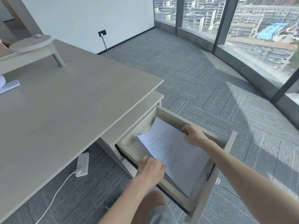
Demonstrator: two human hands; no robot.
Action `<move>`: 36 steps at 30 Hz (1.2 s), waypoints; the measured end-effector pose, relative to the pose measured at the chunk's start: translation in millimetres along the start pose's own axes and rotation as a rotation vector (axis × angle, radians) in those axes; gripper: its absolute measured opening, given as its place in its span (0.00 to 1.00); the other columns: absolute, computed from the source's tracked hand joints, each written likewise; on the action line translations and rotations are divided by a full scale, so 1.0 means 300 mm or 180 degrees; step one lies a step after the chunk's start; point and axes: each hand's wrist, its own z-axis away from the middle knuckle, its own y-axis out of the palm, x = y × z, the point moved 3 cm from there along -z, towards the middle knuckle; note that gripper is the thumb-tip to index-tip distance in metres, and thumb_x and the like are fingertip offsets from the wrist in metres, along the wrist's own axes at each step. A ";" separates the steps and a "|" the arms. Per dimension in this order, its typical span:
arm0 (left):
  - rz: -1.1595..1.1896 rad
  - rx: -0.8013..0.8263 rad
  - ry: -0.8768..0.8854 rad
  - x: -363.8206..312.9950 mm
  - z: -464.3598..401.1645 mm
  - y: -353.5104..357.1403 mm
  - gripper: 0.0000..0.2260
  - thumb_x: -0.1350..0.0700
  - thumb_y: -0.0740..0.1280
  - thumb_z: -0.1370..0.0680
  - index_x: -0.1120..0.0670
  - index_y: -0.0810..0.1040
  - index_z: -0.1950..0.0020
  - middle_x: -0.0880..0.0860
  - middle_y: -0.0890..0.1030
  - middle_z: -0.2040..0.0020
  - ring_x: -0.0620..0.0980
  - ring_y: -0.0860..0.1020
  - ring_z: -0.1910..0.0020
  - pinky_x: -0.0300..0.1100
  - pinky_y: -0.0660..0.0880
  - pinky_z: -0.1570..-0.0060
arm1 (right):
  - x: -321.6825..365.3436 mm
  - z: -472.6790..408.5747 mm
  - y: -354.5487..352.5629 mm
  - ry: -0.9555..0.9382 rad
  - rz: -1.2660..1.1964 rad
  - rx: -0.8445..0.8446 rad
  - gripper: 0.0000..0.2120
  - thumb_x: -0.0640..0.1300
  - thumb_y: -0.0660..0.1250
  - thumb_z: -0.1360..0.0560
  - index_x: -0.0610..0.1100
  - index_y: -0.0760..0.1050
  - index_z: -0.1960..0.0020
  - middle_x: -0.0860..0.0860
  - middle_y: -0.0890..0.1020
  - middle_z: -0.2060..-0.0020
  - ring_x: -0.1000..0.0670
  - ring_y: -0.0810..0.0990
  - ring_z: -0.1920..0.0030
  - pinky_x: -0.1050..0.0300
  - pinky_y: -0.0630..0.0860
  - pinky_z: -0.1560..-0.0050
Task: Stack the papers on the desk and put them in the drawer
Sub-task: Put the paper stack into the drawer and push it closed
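Observation:
A thick stack of printed white papers (171,151) lies tilted inside the open beige drawer (226,152), its far end raised against the drawer's back corner. My left hand (150,167) grips the stack's near left edge. On the stack's right edge, my right hand (194,135) pinches the sheets. The drawer is pulled out from a cabinet under the grey desk (64,102). The lower part of the stack is hidden by the drawer wall.
A white power strip (82,164) with its cable lies on the carpet under the desk. On the desk's far left sit more white paper (8,86) and a round stand (32,44). Floor-to-ceiling windows (242,21) curve along the right. My knee (155,206) is below the drawer.

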 end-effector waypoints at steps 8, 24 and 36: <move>-0.0369 0.1193 -0.0059 0.004 -0.052 0.022 0.22 0.48 0.50 0.18 0.59 0.79 0.45 0.61 0.83 0.44 0.61 0.80 0.46 0.51 0.73 0.43 | -0.034 -0.041 0.060 0.0122 0.0556 0.0243 0.17 0.41 0.61 0.27 0.40 0.76 0.40 0.43 0.82 0.41 0.40 0.78 0.39 0.49 0.77 0.43; 0.0053 -0.0430 0.0124 0.238 -0.113 -0.478 0.20 0.47 0.57 0.22 0.55 0.77 0.37 0.56 0.81 0.38 0.60 0.77 0.37 0.53 0.76 0.41 | -0.025 0.334 -0.093 -0.0182 0.0198 -0.0731 0.22 0.38 0.62 0.23 0.43 0.72 0.29 0.43 0.77 0.35 0.38 0.75 0.35 0.49 0.71 0.36; -0.0457 -0.0090 -0.0617 0.467 -0.106 -0.499 0.41 0.43 0.67 0.23 0.43 0.43 0.19 0.54 0.45 0.17 0.61 0.45 0.19 0.61 0.48 0.24 | -0.314 0.683 0.002 0.0483 -0.0983 -0.0845 0.37 0.43 0.71 0.28 0.44 0.62 0.21 0.44 0.69 0.26 0.44 0.70 0.27 0.46 0.68 0.28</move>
